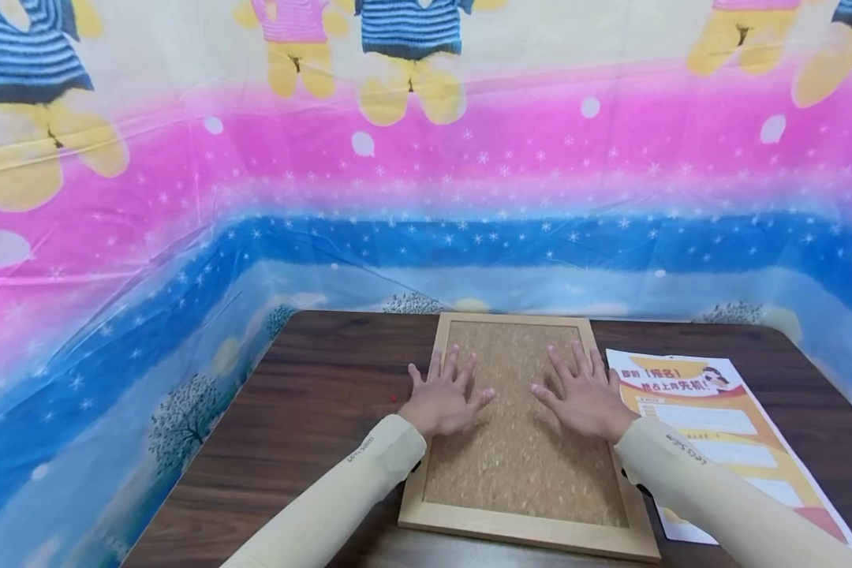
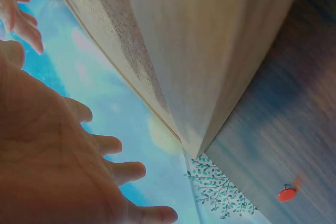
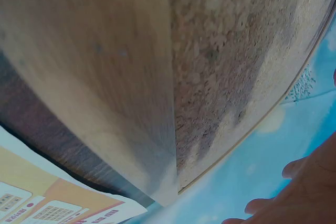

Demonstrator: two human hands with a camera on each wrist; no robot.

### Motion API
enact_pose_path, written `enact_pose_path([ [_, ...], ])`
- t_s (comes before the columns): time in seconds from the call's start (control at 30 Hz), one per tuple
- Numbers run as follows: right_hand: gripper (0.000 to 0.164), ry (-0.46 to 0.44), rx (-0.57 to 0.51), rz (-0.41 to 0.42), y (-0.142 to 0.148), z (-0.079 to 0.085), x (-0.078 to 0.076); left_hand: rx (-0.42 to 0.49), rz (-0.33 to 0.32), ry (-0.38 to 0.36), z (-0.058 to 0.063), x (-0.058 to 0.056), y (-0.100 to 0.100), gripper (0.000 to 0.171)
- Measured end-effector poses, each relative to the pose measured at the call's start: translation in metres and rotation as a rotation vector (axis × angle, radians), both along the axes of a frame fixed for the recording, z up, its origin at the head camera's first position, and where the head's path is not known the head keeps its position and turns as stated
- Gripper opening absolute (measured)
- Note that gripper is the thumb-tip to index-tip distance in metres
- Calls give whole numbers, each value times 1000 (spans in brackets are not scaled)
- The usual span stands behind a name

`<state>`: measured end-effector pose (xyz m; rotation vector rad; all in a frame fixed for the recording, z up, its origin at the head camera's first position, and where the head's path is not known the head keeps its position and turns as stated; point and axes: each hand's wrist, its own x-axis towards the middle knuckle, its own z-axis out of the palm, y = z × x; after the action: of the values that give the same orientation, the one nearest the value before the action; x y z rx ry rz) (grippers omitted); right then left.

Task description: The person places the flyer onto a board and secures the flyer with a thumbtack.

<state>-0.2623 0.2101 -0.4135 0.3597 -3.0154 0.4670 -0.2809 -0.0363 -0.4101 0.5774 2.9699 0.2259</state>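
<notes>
A cork board point(image 1: 518, 473) in a pale wooden frame lies flat on the dark table. My left hand point(image 1: 443, 398) is spread palm down above its left side, fingers straight and apart. Over the right side of the board, my right hand point(image 1: 584, 394) is spread the same way. Both wrist views show a gap between the palms and the cork point(image 3: 226, 51), and neither hand holds anything. Left of the frame, a red thumbtack point(image 2: 286, 193) lies on the wood, its short pin up beside the head.
A printed orange and white poster sheet point(image 1: 724, 410) lies to the right of the board, partly under my right forearm. Behind the wood-grain table point(image 1: 312, 371) hangs a pink and blue patterned cloth point(image 1: 397, 173), which also runs along both sides.
</notes>
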Motion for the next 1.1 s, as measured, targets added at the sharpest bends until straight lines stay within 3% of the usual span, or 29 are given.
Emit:
enact_pose_path([
  [0.6, 79, -23, -37, 6, 19, -6, -2, 8, -7, 0, 3, -3, -9, 73],
  [1.1, 83, -68, 3, -52, 64, -9, 3, 46, 39, 9, -7, -8, -51, 74],
])
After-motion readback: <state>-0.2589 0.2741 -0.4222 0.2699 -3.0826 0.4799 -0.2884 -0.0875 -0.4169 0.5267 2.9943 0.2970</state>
